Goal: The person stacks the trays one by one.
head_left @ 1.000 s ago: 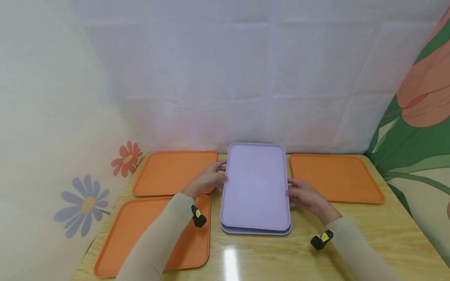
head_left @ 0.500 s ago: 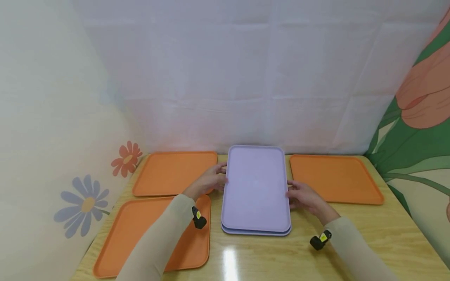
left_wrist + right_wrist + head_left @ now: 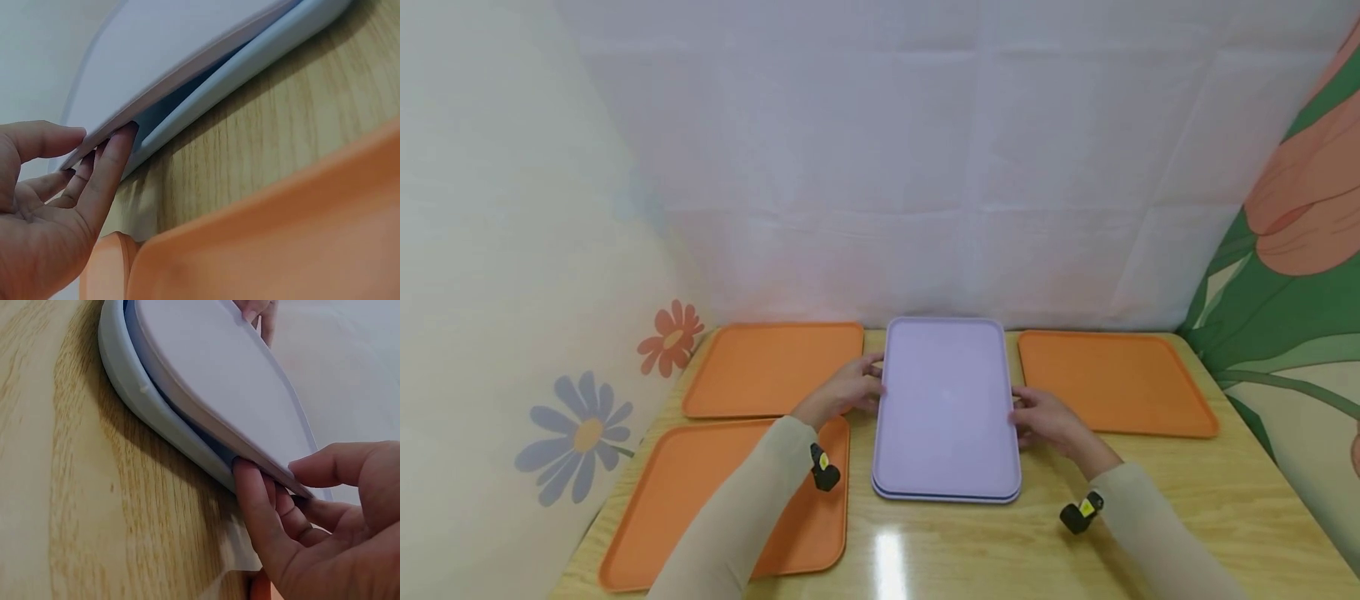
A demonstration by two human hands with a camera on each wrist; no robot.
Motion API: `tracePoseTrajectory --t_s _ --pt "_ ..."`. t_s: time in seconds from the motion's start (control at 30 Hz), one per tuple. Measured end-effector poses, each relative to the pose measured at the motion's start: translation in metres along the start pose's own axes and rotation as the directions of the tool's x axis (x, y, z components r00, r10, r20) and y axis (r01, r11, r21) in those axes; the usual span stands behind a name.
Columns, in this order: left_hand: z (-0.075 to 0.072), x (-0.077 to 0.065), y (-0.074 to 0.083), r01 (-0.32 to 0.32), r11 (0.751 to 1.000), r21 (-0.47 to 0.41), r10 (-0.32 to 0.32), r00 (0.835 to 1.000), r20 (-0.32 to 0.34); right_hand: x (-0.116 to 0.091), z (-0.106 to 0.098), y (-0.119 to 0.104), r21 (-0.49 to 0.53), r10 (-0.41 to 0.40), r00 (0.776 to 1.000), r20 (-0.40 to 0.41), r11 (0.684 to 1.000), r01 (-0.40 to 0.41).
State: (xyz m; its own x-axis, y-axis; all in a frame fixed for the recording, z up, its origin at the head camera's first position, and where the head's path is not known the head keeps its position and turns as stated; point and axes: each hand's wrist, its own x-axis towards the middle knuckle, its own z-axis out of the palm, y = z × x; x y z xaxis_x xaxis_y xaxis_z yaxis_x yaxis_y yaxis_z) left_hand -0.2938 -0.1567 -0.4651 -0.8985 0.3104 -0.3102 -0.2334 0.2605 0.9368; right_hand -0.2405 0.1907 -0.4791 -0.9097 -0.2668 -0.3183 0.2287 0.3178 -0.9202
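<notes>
A light purple tray (image 3: 946,408) lies over a second purple tray (image 3: 947,498), of which the head view shows only the near rim. My left hand (image 3: 847,388) pinches the upper tray's left edge, thumb on top and fingers beneath. On the opposite edge, my right hand (image 3: 1051,419) grips the same tray in the same way. Both wrist views show a gap between the upper tray (image 3: 169,50) and the lower tray (image 3: 134,381), narrowing toward the near end. The lower tray rests on the wooden table.
An orange tray (image 3: 782,367) lies at the back left, and another orange tray (image 3: 692,483) in front of it, partly under my left forearm. A third orange tray (image 3: 1120,383) is at the back right. Behind the wooden table (image 3: 1000,550) hangs a white cloth (image 3: 910,167).
The upper purple tray has come down at its far end, closer to the lower tray, and the two near rims line up more closely. Both hands keep their hold and sink slightly.
</notes>
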Motion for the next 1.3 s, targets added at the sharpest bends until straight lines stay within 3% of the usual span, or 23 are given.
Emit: tracePoseTrajectory --t_s 0.4,0.67,0.97,1.3 --pt "0.003 0.000 0.003 0.061 0.990 0.124 -0.060 0.998 -0.010 0.001 0.007 -0.004 -0.152 0.018 0.998 -0.062 0.988 -0.027" --pt "0.009 0.002 -0.001 0.030 0.983 0.178 -0.029 1.000 -0.008 0.002 0.011 -0.003 -0.213 -0.018 0.997 -0.070 0.977 0.003" --pt "0.010 0.002 -0.005 -0.028 0.944 0.328 0.026 1.000 0.011 0.004 0.011 -0.006 -0.457 -0.081 0.988 -0.129 0.889 0.013" --pt "0.018 -0.001 -0.003 0.033 0.949 0.312 -0.023 0.999 -0.033 0.007 0.012 -0.006 -0.435 -0.074 0.984 -0.161 0.900 -0.003"
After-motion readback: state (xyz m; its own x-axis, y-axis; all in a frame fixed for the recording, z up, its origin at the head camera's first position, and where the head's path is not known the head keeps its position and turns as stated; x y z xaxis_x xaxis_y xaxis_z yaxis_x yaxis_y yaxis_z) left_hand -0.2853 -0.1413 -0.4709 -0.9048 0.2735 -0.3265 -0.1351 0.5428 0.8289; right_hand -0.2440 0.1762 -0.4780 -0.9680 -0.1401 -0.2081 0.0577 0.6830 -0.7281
